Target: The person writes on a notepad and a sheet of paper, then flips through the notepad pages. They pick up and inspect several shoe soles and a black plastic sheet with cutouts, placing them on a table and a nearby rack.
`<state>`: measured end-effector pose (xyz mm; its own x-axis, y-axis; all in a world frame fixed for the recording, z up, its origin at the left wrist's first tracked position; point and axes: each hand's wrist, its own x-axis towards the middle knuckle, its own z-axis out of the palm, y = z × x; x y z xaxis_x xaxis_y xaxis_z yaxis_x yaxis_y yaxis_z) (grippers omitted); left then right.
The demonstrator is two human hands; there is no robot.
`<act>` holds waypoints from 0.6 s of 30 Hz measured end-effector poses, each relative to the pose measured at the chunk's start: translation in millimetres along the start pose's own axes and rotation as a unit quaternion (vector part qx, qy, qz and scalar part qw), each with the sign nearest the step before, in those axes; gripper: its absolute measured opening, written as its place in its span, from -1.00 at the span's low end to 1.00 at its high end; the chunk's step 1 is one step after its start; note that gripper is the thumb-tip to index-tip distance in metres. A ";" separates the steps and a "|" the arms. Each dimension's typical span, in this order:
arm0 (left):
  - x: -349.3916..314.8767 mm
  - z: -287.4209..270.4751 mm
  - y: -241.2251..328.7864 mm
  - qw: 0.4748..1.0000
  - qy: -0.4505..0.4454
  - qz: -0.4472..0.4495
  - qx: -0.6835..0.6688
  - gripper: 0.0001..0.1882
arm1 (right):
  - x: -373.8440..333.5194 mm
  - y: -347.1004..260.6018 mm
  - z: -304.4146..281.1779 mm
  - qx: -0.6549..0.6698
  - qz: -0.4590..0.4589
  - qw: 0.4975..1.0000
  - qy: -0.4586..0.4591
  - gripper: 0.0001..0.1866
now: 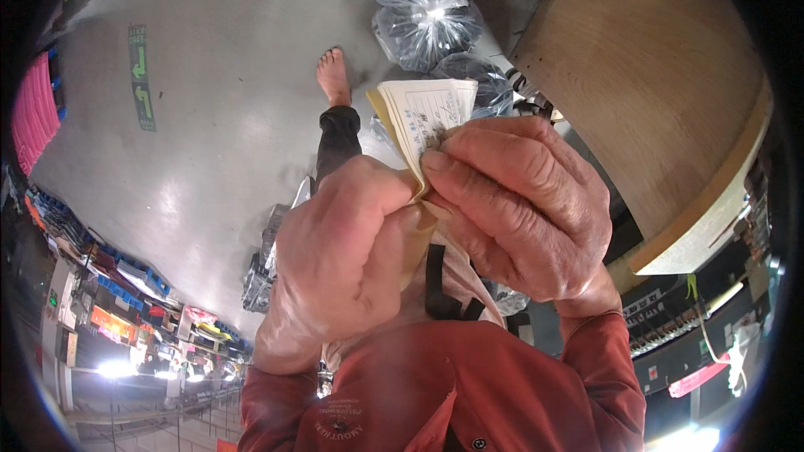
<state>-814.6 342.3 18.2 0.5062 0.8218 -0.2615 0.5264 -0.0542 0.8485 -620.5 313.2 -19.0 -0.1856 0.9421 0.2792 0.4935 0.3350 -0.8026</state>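
A small notepad with handwritten white pages and a yellowish cover is held up close in front of me, its pages fanned at the upper end. My left hand is closed around its lower left side, with the thumb pressed at the fold. Across the right side, my right hand pinches the pages between thumb and fingers. The lower part of the notepad is mostly hidden by both hands.
Clear plastic bags tied shut lie on the grey floor ahead. A wooden tabletop with a rounded edge stands at the right. Green arrow markings run along the floor at the left. My bare foot rests beyond the notepad.
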 end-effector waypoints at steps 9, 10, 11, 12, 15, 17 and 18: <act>6.5 7.9 1.3 0.999 -0.033 -0.030 -0.005 -0.79 | -8.6 13.5 2.6 -0.014 -0.018 1.000 0.009 -0.67; 8.0 9.1 1.0 0.999 -0.023 -0.030 -0.005 -0.80 | -9.0 14.2 2.3 -0.010 -0.010 1.000 0.006 -0.65; 9.5 10.3 0.6 0.999 -0.014 -0.030 -0.005 -0.81 | -9.4 14.4 2.6 -0.009 0.001 1.000 0.009 -0.64; 10.9 11.1 0.2 1.000 -0.005 -0.029 -0.005 -0.82 | -9.5 14.9 2.8 -0.001 0.012 1.000 0.008 -0.62; 14.1 12.8 -0.6 0.999 -0.008 -0.045 -0.018 -0.84 | -10.3 16.2 3.7 0.014 0.034 0.999 0.022 -0.59; 15.9 14.5 -0.8 0.999 -0.010 -0.039 -0.011 -0.82 | -10.8 20.9 2.7 0.015 0.029 0.999 0.028 -0.58; 16.8 15.5 -0.8 0.999 -0.010 -0.035 -0.007 -0.82 | -11.4 22.4 1.4 0.013 0.025 0.999 0.022 -0.58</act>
<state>-796.0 347.4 6.1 0.4828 0.8112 -0.3299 0.5510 0.0114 0.8344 -608.6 309.9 -40.9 -0.1232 0.9574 0.2610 0.4785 0.2877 -0.8296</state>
